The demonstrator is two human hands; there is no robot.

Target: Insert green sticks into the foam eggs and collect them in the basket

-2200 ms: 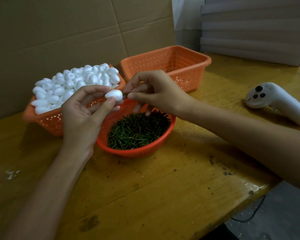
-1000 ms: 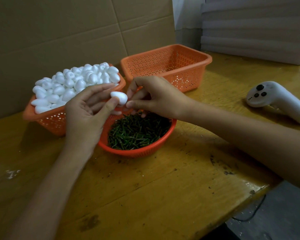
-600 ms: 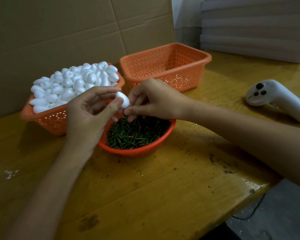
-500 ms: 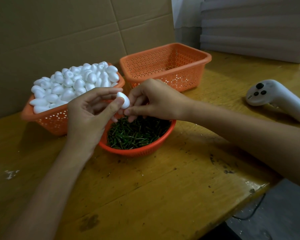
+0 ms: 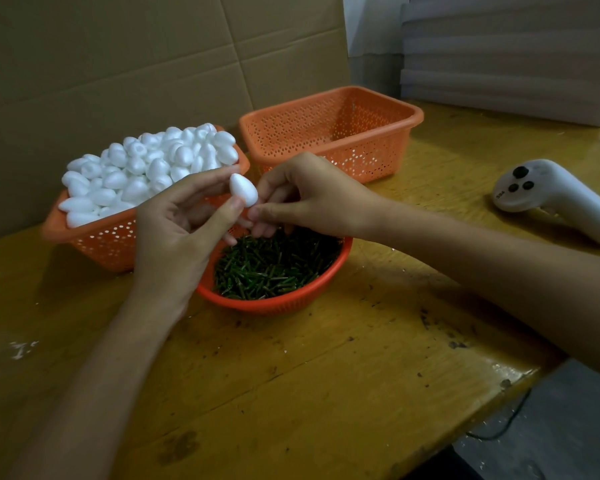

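One foam egg (image 5: 244, 194), tip apparently up-left.

The worn yellow-brown wooden surface (image 5: 326, 393) is scuffed with dark marks, and white specks (image 5: 21, 348) lie near its left edge. An orange basket (image 5: 101, 240) heaped with white eggs (image 5: 146, 168) stands at the back left, just beside an empty orange basket (image 5: 371, 150). A round orange bowl (image 5: 274, 306) of green sticks (image 5: 274, 268) sits in front of both. A white controller (image 5: 548, 192) lies well apart at the right, and stacked pale boards (image 5: 499, 81) rest at the back right.
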